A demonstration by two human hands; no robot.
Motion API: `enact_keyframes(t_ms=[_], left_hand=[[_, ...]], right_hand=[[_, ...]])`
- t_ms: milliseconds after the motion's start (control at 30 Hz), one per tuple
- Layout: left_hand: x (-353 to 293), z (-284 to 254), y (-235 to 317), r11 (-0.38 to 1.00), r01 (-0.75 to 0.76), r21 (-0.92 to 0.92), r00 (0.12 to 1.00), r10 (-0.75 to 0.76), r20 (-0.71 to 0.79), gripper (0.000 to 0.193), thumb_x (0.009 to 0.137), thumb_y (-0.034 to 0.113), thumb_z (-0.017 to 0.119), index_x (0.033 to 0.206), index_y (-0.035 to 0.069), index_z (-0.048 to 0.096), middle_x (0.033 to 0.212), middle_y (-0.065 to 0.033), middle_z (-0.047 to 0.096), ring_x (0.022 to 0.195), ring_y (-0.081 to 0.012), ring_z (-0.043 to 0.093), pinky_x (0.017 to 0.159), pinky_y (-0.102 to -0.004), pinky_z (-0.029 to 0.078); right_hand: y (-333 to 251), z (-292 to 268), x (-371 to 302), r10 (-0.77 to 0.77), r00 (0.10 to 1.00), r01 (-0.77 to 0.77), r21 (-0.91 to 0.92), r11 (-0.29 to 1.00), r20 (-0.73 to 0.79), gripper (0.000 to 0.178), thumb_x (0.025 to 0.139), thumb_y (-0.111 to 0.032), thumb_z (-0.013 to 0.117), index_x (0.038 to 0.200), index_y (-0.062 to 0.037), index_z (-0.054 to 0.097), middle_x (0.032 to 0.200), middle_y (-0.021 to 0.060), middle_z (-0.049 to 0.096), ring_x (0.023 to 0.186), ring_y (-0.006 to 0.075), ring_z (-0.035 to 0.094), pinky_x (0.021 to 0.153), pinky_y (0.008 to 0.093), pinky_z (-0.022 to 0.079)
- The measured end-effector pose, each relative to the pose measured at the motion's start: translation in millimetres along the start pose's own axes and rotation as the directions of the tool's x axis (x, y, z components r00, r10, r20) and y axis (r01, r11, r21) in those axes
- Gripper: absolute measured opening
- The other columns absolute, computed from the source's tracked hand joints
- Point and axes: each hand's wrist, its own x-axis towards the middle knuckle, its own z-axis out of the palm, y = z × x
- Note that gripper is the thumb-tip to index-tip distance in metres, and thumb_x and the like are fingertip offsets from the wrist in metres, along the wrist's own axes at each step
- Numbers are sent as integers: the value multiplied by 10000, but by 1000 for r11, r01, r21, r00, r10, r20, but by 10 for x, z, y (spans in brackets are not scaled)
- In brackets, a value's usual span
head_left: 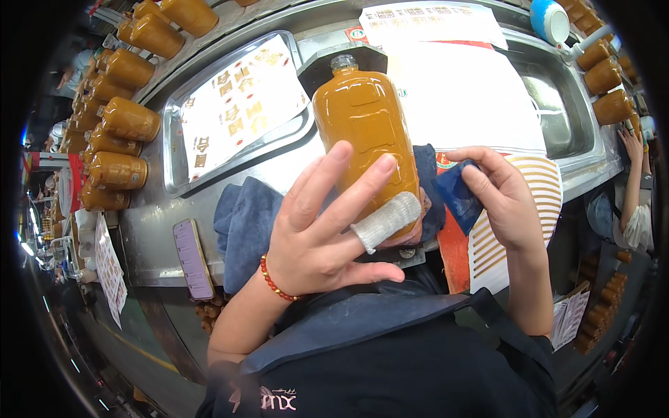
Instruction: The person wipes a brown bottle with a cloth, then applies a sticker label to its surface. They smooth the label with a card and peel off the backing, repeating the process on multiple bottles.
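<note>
A glossy amber-brown flat bottle [366, 118] lies in front of me, its clear threaded neck pointing away toward a dark grey holder block [317, 67]. Above the bottle's near end, my left hand [317, 240] has its fingers spread and holds nothing. One of its fingers wears a whitish knitted finger cover [390, 221], and a red bead bracelet circles the wrist. Whether those fingers touch the glass I cannot tell. To the right of the bottle, my right hand [505, 195] pinches a thin dark blue scraper-like piece [456, 194] between thumb and fingers.
At left a metal tray [171, 171] bears a sheet of gold decals [233, 104]. Nearer lie a blue cloth [245, 216] and a phone [193, 261]. A gold-striped sheet [519, 209], white paper [467, 97] and a sink [592, 143] are rightward. Brown bottles [129, 118] line the left; another person's hand [633, 145] shows far right.
</note>
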Motion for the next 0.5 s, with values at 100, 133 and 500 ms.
enact_keyframes(t_ms=[100, 133, 500], left_hand=[[-113, -50, -31, 1000, -19, 21, 1000, 19, -13, 579, 882, 656, 623, 1105, 143, 771, 1440, -83, 600, 1395, -371, 445, 1038, -477, 491], [-153, -57, -36, 999, -24, 23, 999, 24, -25, 579, 882, 657, 621, 1105, 144, 769, 1444, -82, 598, 1396, -368, 445, 1046, -479, 487], [89, -16, -48, 993, -69, -92, 996, 75, 56, 560, 895, 618, 633, 1061, 97, 752, 1493, -153, 540, 1413, -379, 444, 1103, -478, 441]], right_hand=[[72, -86, 23, 13, 999, -14, 11, 1000, 50, 224, 1095, -194, 504, 1136, -28, 648, 929, -30, 644, 836, 9, 587, 756, 162, 488], [86, -99, 44, 20, 998, -22, 36, 999, 60, 226, 1097, -203, 501, 1116, -32, 648, 917, -34, 636, 822, 7, 577, 741, 161, 482], [234, -102, 232, 85, 960, -115, 100, 988, 268, 237, 1084, -193, 522, 1097, 1, 659, 991, 34, 674, 842, 92, 618, 808, 248, 511]])
